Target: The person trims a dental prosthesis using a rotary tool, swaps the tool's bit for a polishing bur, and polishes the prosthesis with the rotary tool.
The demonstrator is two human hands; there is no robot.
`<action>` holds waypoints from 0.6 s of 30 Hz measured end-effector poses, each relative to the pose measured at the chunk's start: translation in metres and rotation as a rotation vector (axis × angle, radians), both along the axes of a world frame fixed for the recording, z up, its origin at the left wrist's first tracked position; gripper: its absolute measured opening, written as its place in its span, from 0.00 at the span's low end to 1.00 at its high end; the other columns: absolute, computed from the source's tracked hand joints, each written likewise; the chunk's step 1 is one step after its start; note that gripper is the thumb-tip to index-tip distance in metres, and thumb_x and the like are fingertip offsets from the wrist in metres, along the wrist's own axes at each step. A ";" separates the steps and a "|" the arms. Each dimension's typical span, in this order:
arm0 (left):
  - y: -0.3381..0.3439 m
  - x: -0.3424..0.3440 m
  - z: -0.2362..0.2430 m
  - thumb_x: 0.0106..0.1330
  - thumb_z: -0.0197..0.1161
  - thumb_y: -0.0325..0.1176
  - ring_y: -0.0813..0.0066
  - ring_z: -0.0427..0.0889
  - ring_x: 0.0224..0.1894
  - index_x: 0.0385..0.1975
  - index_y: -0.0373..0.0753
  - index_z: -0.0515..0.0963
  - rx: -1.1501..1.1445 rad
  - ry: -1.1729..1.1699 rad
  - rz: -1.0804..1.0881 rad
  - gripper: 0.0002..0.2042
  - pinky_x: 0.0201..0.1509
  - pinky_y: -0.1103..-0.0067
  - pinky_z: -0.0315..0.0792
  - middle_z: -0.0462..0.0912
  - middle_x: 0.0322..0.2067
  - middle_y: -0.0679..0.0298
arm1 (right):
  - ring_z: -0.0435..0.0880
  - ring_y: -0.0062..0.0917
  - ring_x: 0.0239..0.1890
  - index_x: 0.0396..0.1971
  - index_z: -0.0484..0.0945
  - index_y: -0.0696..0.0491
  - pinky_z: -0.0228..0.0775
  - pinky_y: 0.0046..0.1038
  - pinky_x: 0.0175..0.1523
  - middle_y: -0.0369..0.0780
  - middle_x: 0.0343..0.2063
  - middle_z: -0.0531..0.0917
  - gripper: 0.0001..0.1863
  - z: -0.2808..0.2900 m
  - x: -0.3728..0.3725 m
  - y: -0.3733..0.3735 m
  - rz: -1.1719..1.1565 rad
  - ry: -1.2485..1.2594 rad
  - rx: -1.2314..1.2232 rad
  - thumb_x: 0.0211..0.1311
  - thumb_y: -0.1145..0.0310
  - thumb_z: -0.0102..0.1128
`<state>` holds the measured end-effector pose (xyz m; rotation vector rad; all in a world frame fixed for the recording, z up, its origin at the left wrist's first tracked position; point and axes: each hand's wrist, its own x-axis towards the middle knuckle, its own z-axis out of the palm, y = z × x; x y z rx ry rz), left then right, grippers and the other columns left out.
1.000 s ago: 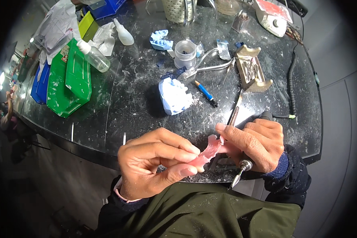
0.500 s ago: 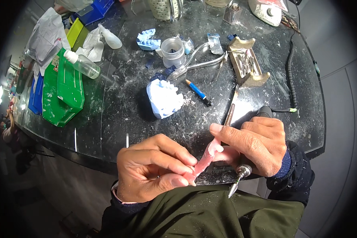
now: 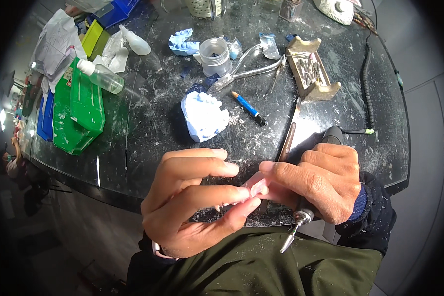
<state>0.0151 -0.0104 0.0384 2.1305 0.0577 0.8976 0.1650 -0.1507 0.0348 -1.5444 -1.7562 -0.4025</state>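
A pink denture piece [image 3: 255, 184] spans the gap between my two hands, low over the near table edge. My left hand [image 3: 182, 202] pinches it with thumb and index finger, its other fingers raised. My right hand [image 3: 318, 182] holds the other end by thumb and fingers, which hide part of it. The same hand also wraps round a rotary handpiece [image 3: 304, 215], whose pointed metal bur [image 3: 288, 243] sticks out downward over my dark green apron [image 3: 251, 261], apart from the denture. Beyond my hands a pale blue dental cast [image 3: 202, 118] stands on the table.
Past the cast lie a blue pencil [image 3: 246, 106], pliers [image 3: 254, 74], a clear jar [image 3: 215, 59] and a smaller cast [image 3: 183, 43]. A brown-handled knife [image 3: 288, 140] leans near a tool holder [image 3: 311, 69]. Green trays [image 3: 79, 118] and a bottle [image 3: 103, 78] sit left; a coiled cord [image 3: 366, 84] runs right.
My left hand has shifted right along the denture piece, its pinch now closer to my right hand, its other fingers lifted. The denture has turned. My right hand keeps its hold.
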 end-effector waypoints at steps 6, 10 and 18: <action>-0.004 0.006 -0.003 0.37 0.74 0.21 0.66 0.80 0.35 0.23 0.40 0.80 -0.018 -0.016 0.017 0.12 0.34 0.78 0.75 0.78 0.31 0.62 | 0.64 0.14 0.09 0.36 0.78 0.61 0.48 0.20 0.15 0.29 0.11 0.70 0.19 0.002 0.000 -0.003 0.036 -0.002 -0.039 0.41 0.71 0.72; -0.005 0.005 -0.003 0.39 0.73 0.22 0.67 0.80 0.33 0.23 0.39 0.79 -0.132 -0.015 -0.018 0.11 0.32 0.77 0.76 0.78 0.30 0.61 | 0.64 0.14 0.09 0.36 0.78 0.61 0.48 0.20 0.15 0.29 0.11 0.70 0.20 0.002 -0.001 -0.004 0.051 0.009 -0.044 0.41 0.71 0.72; -0.007 0.003 -0.003 0.43 0.72 0.23 0.72 0.80 0.32 0.24 0.38 0.78 -0.237 0.009 -0.086 0.10 0.24 0.84 0.73 0.77 0.30 0.59 | 0.63 0.14 0.09 0.34 0.79 0.61 0.46 0.20 0.14 0.29 0.10 0.69 0.18 -0.001 0.000 -0.005 0.062 -0.021 -0.022 0.41 0.70 0.71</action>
